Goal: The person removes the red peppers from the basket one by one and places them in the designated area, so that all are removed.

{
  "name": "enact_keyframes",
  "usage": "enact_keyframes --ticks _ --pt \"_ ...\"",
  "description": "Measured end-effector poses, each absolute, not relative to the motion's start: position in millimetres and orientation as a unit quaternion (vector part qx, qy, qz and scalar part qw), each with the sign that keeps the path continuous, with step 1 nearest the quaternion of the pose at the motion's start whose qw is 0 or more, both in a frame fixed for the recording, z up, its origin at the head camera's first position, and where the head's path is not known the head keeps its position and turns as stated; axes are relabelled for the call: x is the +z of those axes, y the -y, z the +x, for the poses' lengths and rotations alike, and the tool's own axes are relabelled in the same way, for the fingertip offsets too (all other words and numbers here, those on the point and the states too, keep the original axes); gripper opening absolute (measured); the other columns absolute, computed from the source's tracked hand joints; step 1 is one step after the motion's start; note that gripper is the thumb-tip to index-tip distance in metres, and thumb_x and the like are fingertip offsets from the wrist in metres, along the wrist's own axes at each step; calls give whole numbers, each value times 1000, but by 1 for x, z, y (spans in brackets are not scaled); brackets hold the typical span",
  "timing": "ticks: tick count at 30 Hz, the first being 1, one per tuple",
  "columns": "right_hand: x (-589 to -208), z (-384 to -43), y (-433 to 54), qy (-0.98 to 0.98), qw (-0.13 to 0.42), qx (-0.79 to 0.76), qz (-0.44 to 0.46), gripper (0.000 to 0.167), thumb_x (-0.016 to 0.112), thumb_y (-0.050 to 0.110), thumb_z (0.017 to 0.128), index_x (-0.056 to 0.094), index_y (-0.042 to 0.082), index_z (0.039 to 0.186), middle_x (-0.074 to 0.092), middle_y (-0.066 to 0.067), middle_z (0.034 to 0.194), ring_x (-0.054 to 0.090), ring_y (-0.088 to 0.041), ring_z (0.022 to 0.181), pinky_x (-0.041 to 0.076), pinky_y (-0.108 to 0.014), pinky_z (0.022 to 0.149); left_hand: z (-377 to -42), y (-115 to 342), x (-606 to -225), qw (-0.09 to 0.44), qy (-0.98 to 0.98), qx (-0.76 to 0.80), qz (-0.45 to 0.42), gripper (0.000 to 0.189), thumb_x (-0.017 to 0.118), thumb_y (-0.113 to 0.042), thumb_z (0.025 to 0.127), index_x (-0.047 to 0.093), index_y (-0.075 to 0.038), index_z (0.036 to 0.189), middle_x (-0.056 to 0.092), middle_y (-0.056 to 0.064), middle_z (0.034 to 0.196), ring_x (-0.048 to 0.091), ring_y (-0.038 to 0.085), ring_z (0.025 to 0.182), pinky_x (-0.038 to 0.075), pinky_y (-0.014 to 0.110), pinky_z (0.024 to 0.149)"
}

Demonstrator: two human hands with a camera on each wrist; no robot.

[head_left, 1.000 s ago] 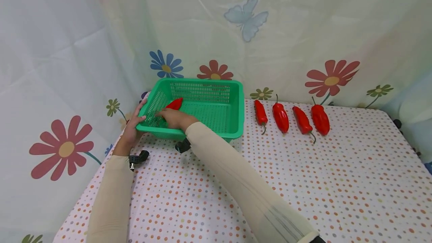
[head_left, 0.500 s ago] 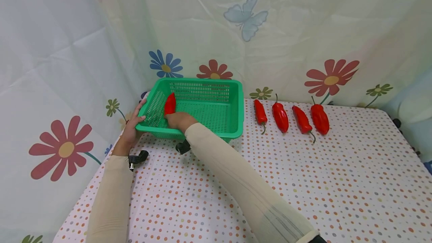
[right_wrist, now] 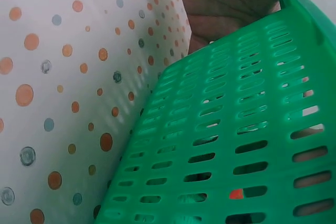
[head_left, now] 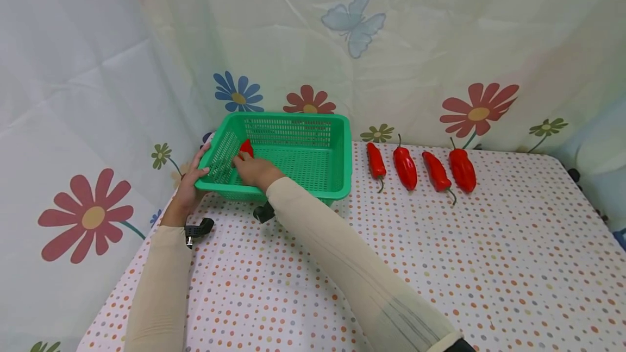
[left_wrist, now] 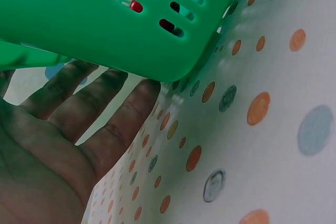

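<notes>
A green slotted plastic basket [head_left: 303, 193] stands tilted toward the left rear of the table. My left hand [head_left: 188, 186] is at its left wall, with the thumb on the rim; in the left wrist view its long fingers [left_wrist: 131, 111] reach out straight against the green plastic. My right hand [head_left: 255, 171] is inside the basket at the left end. It grips a red pepper [head_left: 246, 148], of which only the upper part shows beyond the knuckles; the fingertips are mostly hidden. Bits of red show through the slots in both wrist views.
To the right of the basket, several red peppers with green stems lie in a row, among them a slim pepper [head_left: 376, 161] and a broader pepper [head_left: 405, 168]. A flowered curtain [head_left: 415, 42] hangs behind the dotted tablecloth [head_left: 489, 276].
The red pepper in the basket swung from leaning right to upright, then sank partly behind my right hand. My left hand and the peppers in the row have stayed put.
</notes>
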State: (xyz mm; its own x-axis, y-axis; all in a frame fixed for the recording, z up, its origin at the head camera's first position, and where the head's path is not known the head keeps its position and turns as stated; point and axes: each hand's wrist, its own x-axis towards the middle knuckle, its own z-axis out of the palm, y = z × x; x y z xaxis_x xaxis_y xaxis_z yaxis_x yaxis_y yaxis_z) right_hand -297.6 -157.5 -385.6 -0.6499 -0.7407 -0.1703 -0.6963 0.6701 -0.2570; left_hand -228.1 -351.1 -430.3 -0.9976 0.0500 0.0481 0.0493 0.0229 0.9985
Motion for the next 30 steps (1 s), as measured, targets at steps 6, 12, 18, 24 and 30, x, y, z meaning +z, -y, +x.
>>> enact_keyframes --ticks 6,12,18,24,30 --pt "-384 -296 155 -906 154 -82 -386 50 42 20 105 30 24 154 32 -10 157 55 -27 124 47 -40 100 -228 350 -430 0 -715 698 37 61 27 -20 102 10 -39 157 8 8 163 30 25 135 36 37 97" --pt "-384 -296 153 -915 124 -18 -383 43 45 24 103 42 16 146 51 -10 142 54 -23 124 50 -40 96 -229 350 -431 -4 -717 696 29 61 28 -20 102 12 -40 157 10 7 162 33 22 130 36 37 97" --pt "-384 -295 155 -947 49 -42 -314 41 51 26 99 50 11 137 49 -13 138 55 -27 118 54 -37 87 -228 351 -431 -6 -718 696 28 60 28 -21 103 11 -41 157 8 6 162 32 21 129 35 37 97" --pt "-384 -290 150 -961 116 -46 -245 31 50 27 98 67 11 117 47 -15 133 44 -31 119 51 -37 81 -227 351 -430 -9 -718 695 37 60 28 -22 103 9 -38 158 8 9 162 34 20 125 40 32 93" --pt "-381 -290 148 -963 102 -57 -243 23 56 27 96 70 14 110 63 -7 114 46 -24 107 47 -36 82 -228 351 -430 -6 -715 699 34 59 26 -19 103 12 -40 157 8 7 162 36 19 125 42 28 93"
